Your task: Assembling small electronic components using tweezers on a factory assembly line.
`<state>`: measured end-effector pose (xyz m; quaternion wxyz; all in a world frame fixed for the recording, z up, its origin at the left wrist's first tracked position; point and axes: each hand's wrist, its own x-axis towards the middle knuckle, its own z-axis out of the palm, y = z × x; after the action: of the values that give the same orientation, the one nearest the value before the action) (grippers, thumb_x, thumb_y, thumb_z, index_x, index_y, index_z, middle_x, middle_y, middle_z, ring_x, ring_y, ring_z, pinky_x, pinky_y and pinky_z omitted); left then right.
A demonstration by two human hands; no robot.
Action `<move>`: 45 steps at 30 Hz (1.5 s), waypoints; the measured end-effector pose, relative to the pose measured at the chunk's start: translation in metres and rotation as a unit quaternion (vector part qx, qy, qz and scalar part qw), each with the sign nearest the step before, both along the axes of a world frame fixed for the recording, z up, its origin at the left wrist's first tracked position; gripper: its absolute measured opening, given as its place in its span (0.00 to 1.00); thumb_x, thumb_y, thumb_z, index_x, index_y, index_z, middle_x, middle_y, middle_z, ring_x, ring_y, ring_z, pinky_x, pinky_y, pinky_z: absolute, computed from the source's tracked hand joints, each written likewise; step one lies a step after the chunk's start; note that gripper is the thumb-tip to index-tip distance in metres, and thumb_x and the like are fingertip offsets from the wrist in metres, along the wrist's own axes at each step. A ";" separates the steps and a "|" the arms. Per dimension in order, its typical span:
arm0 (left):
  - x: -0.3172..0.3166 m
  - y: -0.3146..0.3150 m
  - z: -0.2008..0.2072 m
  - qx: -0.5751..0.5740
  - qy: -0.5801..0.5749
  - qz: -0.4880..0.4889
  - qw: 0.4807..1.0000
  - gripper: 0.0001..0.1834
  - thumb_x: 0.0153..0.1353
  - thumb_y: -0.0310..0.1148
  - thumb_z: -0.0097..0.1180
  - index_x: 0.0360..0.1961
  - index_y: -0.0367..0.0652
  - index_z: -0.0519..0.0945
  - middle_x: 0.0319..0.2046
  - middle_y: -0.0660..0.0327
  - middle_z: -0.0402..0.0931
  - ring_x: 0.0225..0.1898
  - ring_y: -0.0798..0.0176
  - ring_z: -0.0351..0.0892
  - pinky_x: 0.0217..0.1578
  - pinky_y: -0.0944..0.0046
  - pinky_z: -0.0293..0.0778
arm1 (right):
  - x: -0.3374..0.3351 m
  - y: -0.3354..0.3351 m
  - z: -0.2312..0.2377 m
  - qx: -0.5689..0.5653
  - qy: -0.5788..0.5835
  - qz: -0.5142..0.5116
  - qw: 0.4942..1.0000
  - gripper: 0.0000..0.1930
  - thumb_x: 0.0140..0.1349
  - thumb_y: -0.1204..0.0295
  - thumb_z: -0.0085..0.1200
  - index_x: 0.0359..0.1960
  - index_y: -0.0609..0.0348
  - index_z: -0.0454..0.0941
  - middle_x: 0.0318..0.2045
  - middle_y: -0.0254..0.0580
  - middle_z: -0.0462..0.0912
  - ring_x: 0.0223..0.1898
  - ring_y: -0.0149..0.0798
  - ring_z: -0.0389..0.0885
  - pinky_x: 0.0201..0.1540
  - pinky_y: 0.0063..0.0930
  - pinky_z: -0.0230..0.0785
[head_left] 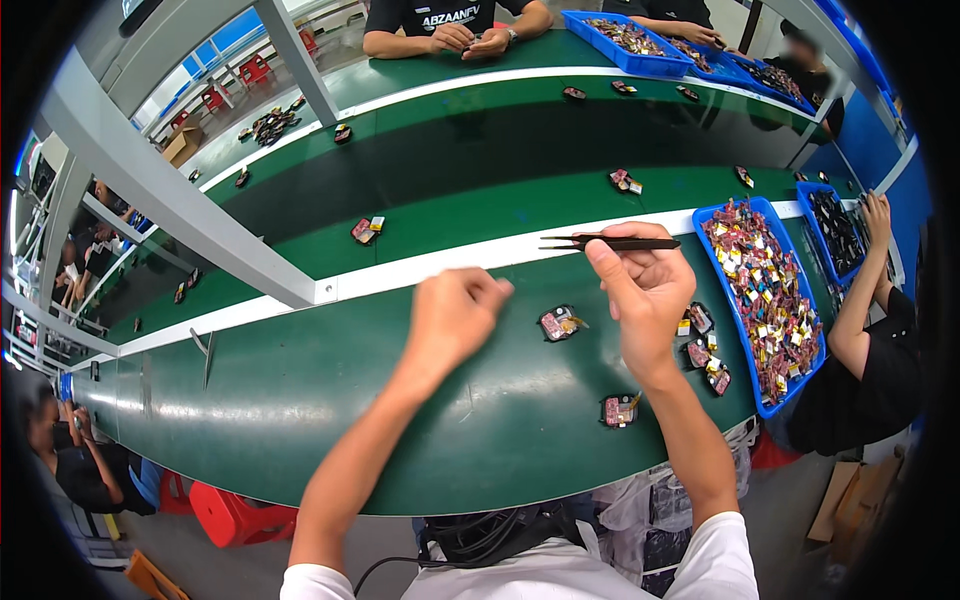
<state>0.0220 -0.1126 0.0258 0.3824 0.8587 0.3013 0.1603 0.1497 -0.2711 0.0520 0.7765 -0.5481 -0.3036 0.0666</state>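
My right hand (650, 290) is closed around black tweezers (630, 243); their tips point left and stand apart with nothing between them. My left hand (455, 318) is curled above the green bench top, left of the tweezers. Its fingertips are pressed together, and whatever they may hold is hidden. Between my hands lies a small black-cased part (562, 323) with a pinkish board and a yellow tab. A similar cased part (620, 410) rests nearer to me. Several more cased parts (697, 352) lie beside my right wrist.
Right of my hand stands a blue tray (765, 408) full of small pinkish boards with yellow-white tabs. Beyond it, another blue tray (838, 235) holds dark parts. Cased parts sit on the green conveyor (460, 220) behind the white rail. A grey post (180, 190) slants at left. Co-workers sit around.
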 end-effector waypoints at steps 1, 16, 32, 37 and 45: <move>0.000 -0.016 -0.002 -0.040 -0.006 -0.024 0.999 0.15 0.61 0.36 0.64 0.29 0.31 0.84 0.14 0.59 0.78 0.15 0.70 0.76 0.22 0.64 0.72 | -0.001 0.001 0.000 0.000 0.005 0.009 1.000 0.10 0.59 0.82 0.66 0.41 0.65 0.79 0.35 0.39 0.85 0.22 0.16 0.69 0.24 0.11 0.58; -0.008 -0.041 -0.001 -0.174 -0.046 0.015 0.984 0.12 0.60 0.32 0.68 0.29 0.33 0.80 0.23 0.59 0.81 0.18 0.68 0.80 0.18 0.65 0.70 | -0.009 0.000 -0.002 -0.062 0.019 0.056 0.996 0.09 0.58 0.81 0.66 0.39 0.66 0.80 0.33 0.35 0.85 0.21 0.15 0.67 0.23 0.11 0.56; -0.066 -0.025 0.000 -0.282 -0.222 0.100 0.928 0.09 0.65 0.27 0.61 0.41 0.30 0.82 0.27 0.57 0.85 0.19 0.71 0.81 0.15 0.73 0.70 | -0.043 0.007 -0.022 -0.165 -0.157 0.112 0.967 0.08 0.54 0.82 0.69 0.35 0.66 0.82 0.28 0.38 0.87 0.15 0.15 0.67 0.18 0.12 0.55; -0.068 -0.027 -0.004 -0.254 -0.226 0.093 0.936 0.10 0.65 0.27 0.62 0.42 0.30 0.83 0.25 0.59 0.84 0.18 0.72 0.80 0.16 0.73 0.70 | -0.042 0.009 -0.022 -0.194 -0.152 0.106 0.963 0.08 0.55 0.82 0.69 0.35 0.66 0.82 0.28 0.39 0.88 0.15 0.14 0.67 0.18 0.12 0.55; -0.066 -0.029 -0.004 -0.205 -0.234 0.086 0.947 0.09 0.65 0.26 0.62 0.43 0.30 0.83 0.24 0.58 0.84 0.19 0.72 0.81 0.17 0.73 0.71 | -0.042 0.008 -0.022 -0.195 -0.153 0.104 0.963 0.08 0.55 0.81 0.69 0.35 0.66 0.82 0.27 0.38 0.87 0.15 0.14 0.66 0.18 0.12 0.54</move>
<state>-0.0444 -0.1420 0.0214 0.5947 0.6709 0.3025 0.3236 0.1080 -0.2631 0.0298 0.5878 -0.6579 -0.4551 0.1206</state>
